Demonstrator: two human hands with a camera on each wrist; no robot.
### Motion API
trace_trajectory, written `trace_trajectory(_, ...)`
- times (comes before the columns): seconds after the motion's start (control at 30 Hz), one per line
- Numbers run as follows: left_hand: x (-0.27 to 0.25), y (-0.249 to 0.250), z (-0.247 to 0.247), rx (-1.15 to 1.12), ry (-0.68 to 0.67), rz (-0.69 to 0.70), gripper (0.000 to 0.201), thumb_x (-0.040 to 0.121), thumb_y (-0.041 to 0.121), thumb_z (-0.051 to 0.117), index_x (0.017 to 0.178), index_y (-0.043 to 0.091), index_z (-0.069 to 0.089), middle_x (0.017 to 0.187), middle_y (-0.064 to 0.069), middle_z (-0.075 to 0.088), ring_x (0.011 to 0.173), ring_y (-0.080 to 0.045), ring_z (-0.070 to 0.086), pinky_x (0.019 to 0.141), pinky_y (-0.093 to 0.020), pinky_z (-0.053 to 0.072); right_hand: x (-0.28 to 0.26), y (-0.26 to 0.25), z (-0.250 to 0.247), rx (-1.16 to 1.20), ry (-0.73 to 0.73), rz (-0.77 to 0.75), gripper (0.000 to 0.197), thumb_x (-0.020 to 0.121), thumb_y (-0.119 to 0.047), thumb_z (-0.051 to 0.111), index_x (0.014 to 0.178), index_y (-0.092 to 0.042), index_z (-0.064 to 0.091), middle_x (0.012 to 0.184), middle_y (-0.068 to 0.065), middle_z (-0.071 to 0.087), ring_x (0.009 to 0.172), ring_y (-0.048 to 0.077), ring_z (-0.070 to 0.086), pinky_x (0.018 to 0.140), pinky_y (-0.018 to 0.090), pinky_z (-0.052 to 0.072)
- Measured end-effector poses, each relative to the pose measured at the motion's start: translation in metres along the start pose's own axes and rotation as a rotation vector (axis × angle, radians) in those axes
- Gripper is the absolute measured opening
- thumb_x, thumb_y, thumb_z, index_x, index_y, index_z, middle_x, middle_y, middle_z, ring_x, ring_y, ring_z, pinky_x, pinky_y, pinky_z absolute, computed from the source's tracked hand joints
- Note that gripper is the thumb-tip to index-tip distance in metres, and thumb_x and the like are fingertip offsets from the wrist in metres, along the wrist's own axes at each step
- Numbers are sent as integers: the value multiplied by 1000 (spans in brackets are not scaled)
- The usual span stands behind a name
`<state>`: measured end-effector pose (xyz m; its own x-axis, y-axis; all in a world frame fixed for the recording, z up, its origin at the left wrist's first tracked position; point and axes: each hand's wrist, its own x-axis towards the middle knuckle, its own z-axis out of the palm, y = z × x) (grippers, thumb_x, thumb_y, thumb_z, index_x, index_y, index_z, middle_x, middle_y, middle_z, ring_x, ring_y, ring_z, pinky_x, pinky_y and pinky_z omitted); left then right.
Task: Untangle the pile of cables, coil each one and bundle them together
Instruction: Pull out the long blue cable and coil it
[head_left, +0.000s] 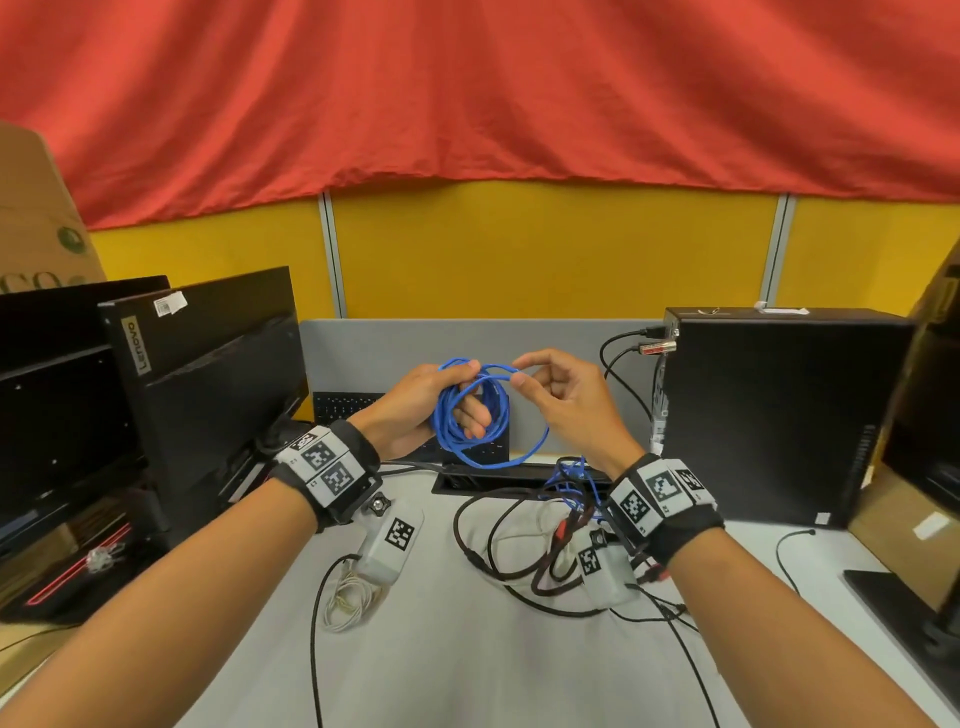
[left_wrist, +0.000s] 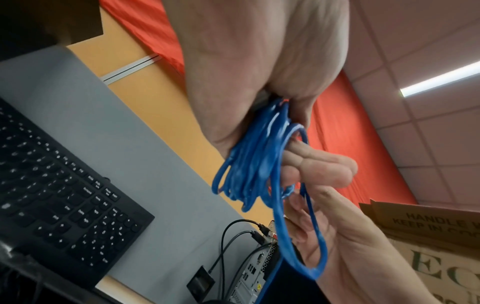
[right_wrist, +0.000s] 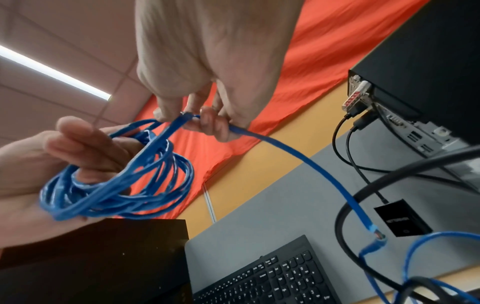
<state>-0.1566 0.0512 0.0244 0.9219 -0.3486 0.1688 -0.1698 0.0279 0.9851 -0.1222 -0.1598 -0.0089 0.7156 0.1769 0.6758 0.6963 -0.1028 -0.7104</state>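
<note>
A blue cable coil (head_left: 488, 415) of several loops hangs from my left hand (head_left: 467, 397), whose thumb and fingers curl round it above the desk's back. My right hand (head_left: 519, 371) pinches a strand of the same blue cable at the coil's top right. In the left wrist view the coil (left_wrist: 254, 164) runs through my left hand's fingers (left_wrist: 324, 166). The right wrist view shows my right hand (right_wrist: 197, 119) pinching the cable, whose loose end (right_wrist: 311, 168) trails down to the desk. A tangle of black, red and blue cables (head_left: 561, 525) lies below my right wrist. A coiled white cable (head_left: 348, 597) lies lower left.
A black tower PC (head_left: 208, 374) stands on the left and another (head_left: 779, 415) on the right with cables plugged in. A black keyboard (head_left: 343, 405) leans against the grey back panel. A cable slot (head_left: 519, 478) opens in the desk. Cardboard boxes flank both sides.
</note>
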Motion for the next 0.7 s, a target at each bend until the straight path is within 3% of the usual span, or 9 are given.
trace_trajectory(0.1,-1,5,-2,0,31,55,32,103,32,52,78,11,51,78,-21,72,62,-27,70,67,-33,60,-2,3,-5,-42,-31,-5,26,91,-50,70,98,-26,76,76,15,65,65,18,51,63,32,42)
trace_trajectory(0.2,0,11,-6,-47,111,87,34,105,28,49,76,10,48,89,-29,73,71,-32,75,67,-36,62,-6,7,-9,-14,-34,29,52,90,-70,55,97,-23,77,69,8,52,67,20,41,65,35,36)
trace_trajectory(0.3,0,14,-12,-81,192,123,36,106,27,47,74,9,49,88,-28,74,74,-33,76,68,-38,62,-8,14,-11,86,-50,142,54,95,-63,47,101,-16,74,77,9,45,73,19,43,74,28,41)
trace_trajectory(0.37,0,17,-11,-86,199,122,36,106,28,48,75,9,49,87,-26,74,74,-33,76,69,-38,63,-7,15,-11,140,-33,192,53,97,-60,42,105,-20,75,77,7,49,67,7,50,66,16,43)
trace_trajectory(0.47,-3,22,-5,-28,172,112,35,106,29,47,76,11,49,80,-21,75,72,-30,76,65,-33,62,-5,16,-5,200,16,171,41,108,-38,40,111,-14,73,82,3,64,69,-4,57,67,10,47)
trace_trajectory(0.53,-5,28,0,-10,185,136,35,106,28,47,75,12,47,66,-13,71,62,-26,72,61,-31,58,-4,15,0,98,41,138,28,109,-23,45,106,-19,72,92,12,70,74,0,57,73,15,48)
trace_trajectory(0.6,-2,34,6,-38,225,181,35,106,26,47,74,12,47,47,-3,52,47,-19,59,57,-29,51,-7,14,8,-37,24,120,27,109,-20,45,102,-23,71,93,18,68,79,14,58,78,31,49)
trace_trajectory(0.7,6,41,23,-120,276,229,34,107,24,46,74,13,46,42,4,31,36,-12,33,50,-28,45,-15,9,27,-165,-69,43,30,109,-12,40,108,-19,70,96,7,72,89,28,66,84,43,51)
